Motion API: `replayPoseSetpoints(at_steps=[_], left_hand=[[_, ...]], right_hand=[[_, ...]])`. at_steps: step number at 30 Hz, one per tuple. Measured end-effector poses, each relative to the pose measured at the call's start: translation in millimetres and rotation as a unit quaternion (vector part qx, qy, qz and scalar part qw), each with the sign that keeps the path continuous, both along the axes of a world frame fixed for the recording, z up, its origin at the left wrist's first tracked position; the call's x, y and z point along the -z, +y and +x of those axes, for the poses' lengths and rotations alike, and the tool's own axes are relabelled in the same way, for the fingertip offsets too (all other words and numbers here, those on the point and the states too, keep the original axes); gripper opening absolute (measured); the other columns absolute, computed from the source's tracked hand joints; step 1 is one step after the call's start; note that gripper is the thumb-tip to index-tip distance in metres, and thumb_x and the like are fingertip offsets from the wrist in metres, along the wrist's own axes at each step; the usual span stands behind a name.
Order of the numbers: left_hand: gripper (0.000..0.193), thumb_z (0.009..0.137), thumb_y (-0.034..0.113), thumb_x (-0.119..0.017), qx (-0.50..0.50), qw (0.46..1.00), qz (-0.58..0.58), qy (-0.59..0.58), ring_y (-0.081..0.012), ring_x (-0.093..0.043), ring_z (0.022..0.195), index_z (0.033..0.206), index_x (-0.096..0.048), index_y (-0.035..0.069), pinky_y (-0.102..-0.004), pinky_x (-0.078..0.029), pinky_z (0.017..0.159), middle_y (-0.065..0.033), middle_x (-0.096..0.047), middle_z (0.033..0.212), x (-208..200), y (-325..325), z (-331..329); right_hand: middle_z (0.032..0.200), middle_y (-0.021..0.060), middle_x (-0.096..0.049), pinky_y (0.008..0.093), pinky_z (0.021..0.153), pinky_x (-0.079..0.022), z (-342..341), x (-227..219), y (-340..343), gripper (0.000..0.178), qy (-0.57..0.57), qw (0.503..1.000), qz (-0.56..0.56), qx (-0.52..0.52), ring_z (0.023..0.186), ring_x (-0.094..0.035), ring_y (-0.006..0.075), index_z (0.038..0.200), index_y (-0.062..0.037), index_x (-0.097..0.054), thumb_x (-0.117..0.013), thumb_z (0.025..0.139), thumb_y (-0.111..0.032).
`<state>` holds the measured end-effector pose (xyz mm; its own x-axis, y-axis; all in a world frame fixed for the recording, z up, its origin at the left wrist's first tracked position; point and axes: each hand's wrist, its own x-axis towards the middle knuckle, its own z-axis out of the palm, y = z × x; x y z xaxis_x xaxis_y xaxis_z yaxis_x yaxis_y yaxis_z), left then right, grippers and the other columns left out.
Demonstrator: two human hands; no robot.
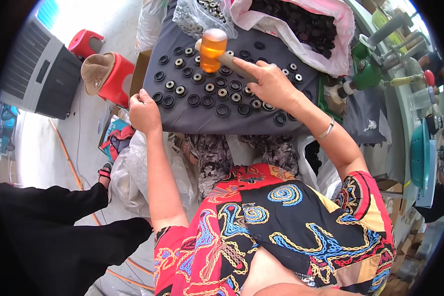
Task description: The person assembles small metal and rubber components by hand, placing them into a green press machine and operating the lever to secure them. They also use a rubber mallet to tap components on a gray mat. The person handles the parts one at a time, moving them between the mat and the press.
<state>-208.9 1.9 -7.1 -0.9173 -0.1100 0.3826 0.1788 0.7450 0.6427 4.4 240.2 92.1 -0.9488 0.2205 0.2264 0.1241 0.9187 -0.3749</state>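
Observation:
My right hand (274, 85) is wrapped round the grey handle (238, 68) of a mallet. Its translucent orange head (212, 55) is over the scattered parts. At the left edge of the dark cloth-covered table (187, 121), my left hand (144, 112) is closed, thumb up; what lies in its fingers, if anything, is hidden. Many black rubber-like rings (207, 101) are spread across the cloth. Some have metal centres, like the ring with a metal insert (180, 91) nearest my left hand. Several rings are partly covered by the mallet and my right hand.
An open white sack (276, 32) of black pieces and a clear bag of small metal parts (187, 19) lie at the table's far side. A green machine (362, 64) stands right. Left are red stools (121, 76), a straw hat (97, 73), an air cooler (39, 64) and someone's black-clad leg (69, 237).

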Motion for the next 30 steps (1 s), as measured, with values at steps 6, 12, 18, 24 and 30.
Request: replayPoseSetpoints(at_steps=[6, 12, 18, 24, 30], left_hand=[[0.037, 0.095, 0.040, -0.056, 0.004, 1.000, 0.001, -0.011, -0.0348, -0.068, 0.079, 0.094, -0.069, 0.006, -0.0462, -0.052, 0.071, -0.0141, -0.072, 0.088, -2.4, 5.1, 0.7], [0.042, 0.095, 0.045, -0.055, -0.008, 1.000, -0.009, 0.010, -0.0357, -0.069, 0.080, 0.097, -0.071, 0.006, -0.0463, -0.052, 0.071, -0.0159, -0.072, 0.084, 2.1, 3.1, 1.4], [0.037, 0.094, 0.040, -0.056, -0.006, 1.000, -0.013, -0.003, -0.0357, -0.068, 0.081, 0.094, -0.069, 0.005, -0.0470, -0.052, 0.071, -0.0154, -0.072, 0.089, -1.8, 2.8, 2.2], [0.037, 0.094, 0.039, -0.056, 0.004, 1.000, -0.002, 0.008, -0.0358, -0.069, 0.080, 0.095, -0.069, 0.005, -0.0469, -0.052, 0.070, -0.0153, -0.072, 0.089, -3.6, 4.4, 5.0], [0.037, 0.095, 0.039, -0.056, 0.008, 1.000, 0.001, 0.000, -0.0354, -0.069, 0.080, 0.095, -0.069, 0.005, -0.0466, -0.052, 0.070, -0.0148, -0.072, 0.086, -6.5, 6.6, 9.3]], right_hand=[[0.090, 0.0182, -0.058, 0.0444, 0.074, -0.052, 5.8, 8.7, -8.2, 0.071, -0.029, 0.999, 0.030, 0.014, 0.079, -0.062, 0.0373, 0.144, -0.0235, -0.047, -0.065, 0.079, -0.004], [0.093, 0.0189, -0.059, 0.0436, 0.078, -0.052, -0.4, -14.4, 6.4, 0.071, 0.052, 0.998, 0.000, 0.019, 0.082, -0.063, 0.0376, 0.145, -0.0198, -0.046, -0.065, 0.079, -0.005], [0.094, 0.0207, -0.060, 0.0455, 0.082, -0.052, -12.8, 2.8, 9.8, 0.068, -0.036, 0.999, 0.010, 0.040, 0.088, -0.063, 0.0392, 0.145, -0.0209, -0.046, -0.060, 0.080, -0.005], [0.093, 0.0206, -0.060, 0.0444, 0.081, -0.052, -14.0, -12.8, 13.3, 0.068, 0.016, 0.999, -0.001, 0.041, 0.087, -0.063, 0.0384, 0.144, -0.0216, -0.047, -0.061, 0.080, -0.005], [0.093, 0.0205, -0.060, 0.0450, 0.081, -0.052, -19.3, -1.5, 19.7, 0.070, -0.030, 0.998, 0.035, 0.033, 0.088, -0.063, 0.0387, 0.146, -0.0203, -0.045, -0.061, 0.079, -0.005]])
